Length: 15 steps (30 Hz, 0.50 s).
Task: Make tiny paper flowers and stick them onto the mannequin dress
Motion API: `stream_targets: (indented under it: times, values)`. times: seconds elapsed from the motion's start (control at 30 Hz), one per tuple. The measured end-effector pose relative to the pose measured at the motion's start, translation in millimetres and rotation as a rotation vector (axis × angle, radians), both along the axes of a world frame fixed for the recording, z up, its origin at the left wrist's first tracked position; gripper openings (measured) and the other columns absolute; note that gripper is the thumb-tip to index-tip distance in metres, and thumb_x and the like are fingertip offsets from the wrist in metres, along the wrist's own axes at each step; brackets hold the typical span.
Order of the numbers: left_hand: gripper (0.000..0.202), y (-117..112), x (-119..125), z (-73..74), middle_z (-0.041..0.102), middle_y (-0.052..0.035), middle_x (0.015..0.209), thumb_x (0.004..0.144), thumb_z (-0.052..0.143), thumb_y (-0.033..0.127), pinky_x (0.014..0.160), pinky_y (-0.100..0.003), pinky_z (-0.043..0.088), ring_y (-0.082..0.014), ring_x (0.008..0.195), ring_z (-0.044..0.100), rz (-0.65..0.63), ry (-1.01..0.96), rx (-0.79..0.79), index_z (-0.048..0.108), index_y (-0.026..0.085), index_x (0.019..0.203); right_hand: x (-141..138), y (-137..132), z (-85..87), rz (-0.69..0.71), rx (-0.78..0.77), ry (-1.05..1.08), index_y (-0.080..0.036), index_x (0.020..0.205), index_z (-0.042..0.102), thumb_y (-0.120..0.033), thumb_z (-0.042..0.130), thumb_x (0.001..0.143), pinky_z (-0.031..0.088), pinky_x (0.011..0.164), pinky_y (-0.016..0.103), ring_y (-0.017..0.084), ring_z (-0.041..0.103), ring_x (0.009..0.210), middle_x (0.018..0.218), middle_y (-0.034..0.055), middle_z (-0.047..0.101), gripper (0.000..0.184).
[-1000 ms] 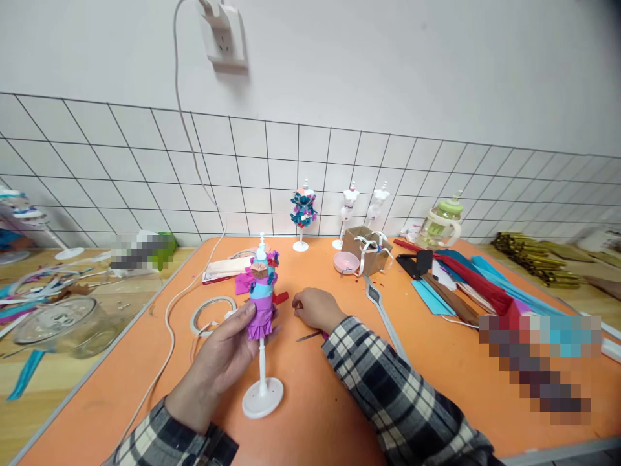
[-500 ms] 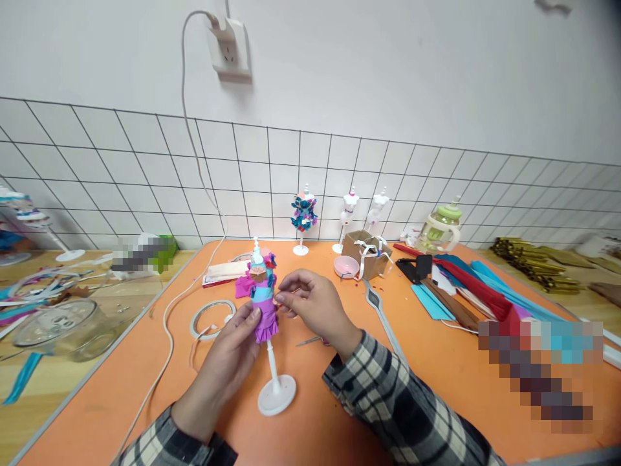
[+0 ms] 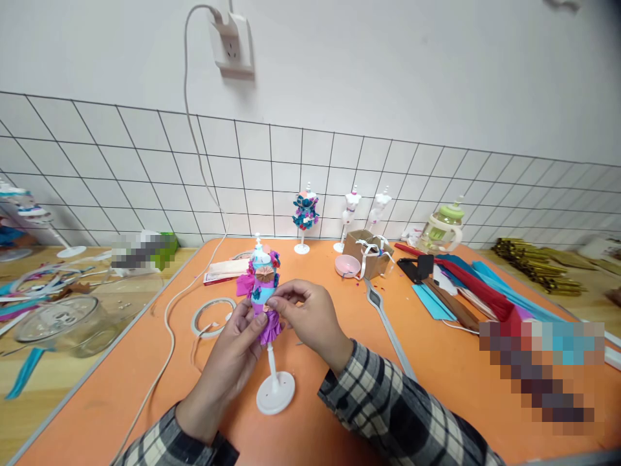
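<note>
A small white mannequin stand (image 3: pixel 274 392) carries a paper dress (image 3: pixel 263 285) in purple, light blue and pink with little paper flowers. My left hand (image 3: pixel 233 353) grips the dress at its purple skirt from the left and holds the figure upright on the orange table (image 3: pixel 436 369). My right hand (image 3: pixel 305 317) comes in from the right, its thumb and forefinger pinched together against the dress's waist. What the pinch holds is too small to make out.
At the back stand a flower-covered mannequin (image 3: pixel 305 210) and two bare white ones (image 3: pixel 350 206), with a brown paper bag (image 3: pixel 367 252) and a pink dish (image 3: pixel 347 265). Coloured paper strips (image 3: pixel 466 285) lie right. A tape roll (image 3: pixel 212 316) and white cable (image 3: pixel 167 323) lie left.
My right hand rose from the table, where it lay by a red scrap, and went to the dress's waist. The mannequin shifted slightly right in my left hand.
</note>
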State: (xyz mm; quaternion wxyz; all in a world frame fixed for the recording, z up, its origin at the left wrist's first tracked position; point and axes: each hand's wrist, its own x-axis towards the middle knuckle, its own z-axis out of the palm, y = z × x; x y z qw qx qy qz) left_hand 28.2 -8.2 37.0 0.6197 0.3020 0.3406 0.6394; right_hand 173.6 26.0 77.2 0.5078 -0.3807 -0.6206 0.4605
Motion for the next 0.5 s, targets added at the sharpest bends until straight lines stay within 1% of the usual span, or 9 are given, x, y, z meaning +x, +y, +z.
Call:
stream_targets:
  times: [0.13, 0.2, 0.27, 0.33, 0.4, 0.5]
  values:
    - [0.056, -1, 0, -0.5, 0.077, -0.003, 0.099, 0.061, 0.102, 0.032, 0.077, -0.023, 0.06, -0.0156, 0.087, 0.072, 0.004, -0.01, -0.01, 0.072, 0.021, 0.106, -5, -3, -8.3, -0.136, 0.221, -0.096, -0.019, 0.081, 0.074, -0.022, 0.075, 0.083, 0.051, 0.063, 0.024, 0.013, 0.062, 0.067, 0.077, 0.0007, 0.07, 0.004]
    - [0.053, -1, 0, -0.6, 0.077, -0.0024, 0.097, 0.061, 0.102, 0.03, 0.075, -0.022, 0.061, -0.0155, 0.085, 0.072, -0.015, -0.015, -0.003, 0.072, 0.02, 0.104, -5, -3, -16.2, -0.176, 0.407, -0.143, -0.019, 0.087, 0.075, -0.025, 0.072, 0.088, 0.052, 0.065, 0.024, 0.013, 0.063, 0.069, 0.08, 0.0016, 0.069, 0.006]
    - [0.049, -2, 1, -1.5, 0.075, -0.0005, 0.09, 0.062, 0.101, 0.029, 0.069, -0.019, 0.06, -0.0131, 0.077, 0.071, -0.061, -0.033, -0.003, 0.073, 0.019, 0.1, -4, 0, -24.8, -0.21, 0.635, -0.177, -0.02, 0.092, 0.077, -0.028, 0.066, 0.096, 0.054, 0.069, 0.025, 0.014, 0.065, 0.075, 0.083, 0.0036, 0.069, 0.013]
    - [0.045, -1, 1, -3.4, 0.074, 0.0013, 0.084, 0.063, 0.101, 0.026, 0.065, -0.016, 0.059, -0.01, 0.07, 0.069, -0.113, -0.069, -0.021, 0.074, 0.018, 0.098, -2, 4, -31.9, -0.259, 0.819, -0.186, -0.02, 0.092, 0.079, -0.031, 0.062, 0.101, 0.055, 0.071, 0.025, 0.014, 0.066, 0.077, 0.085, 0.0051, 0.068, 0.022]
    - [0.042, 0, 2, -5.4, 0.074, 0.0017, 0.082, 0.063, 0.101, 0.025, 0.065, -0.015, 0.059, -0.0087, 0.069, 0.068, -0.144, -0.112, -0.048, 0.076, 0.017, 0.096, 1, 9, -36.1, -0.336, 0.925, -0.191, -0.021, 0.091, 0.081, -0.034, 0.064, 0.101, 0.055, 0.068, 0.025, 0.014, 0.065, 0.074, 0.084, 0.005, 0.066, 0.023]
    - [0.04, 2, 2, -6.5, 0.074, 0.0004, 0.083, 0.063, 0.101, 0.027, 0.066, -0.014, 0.06, -0.0088, 0.071, 0.069, -0.153, -0.163, -0.064, 0.079, 0.016, 0.093, 5, 11, -37.0, -0.429, 1.005, -0.176, -0.022, 0.101, 0.082, -0.036, 0.068, 0.098, 0.055, 0.063, 0.025, 0.013, 0.063, 0.071, 0.087, 0.0052, 0.065, 0.019]
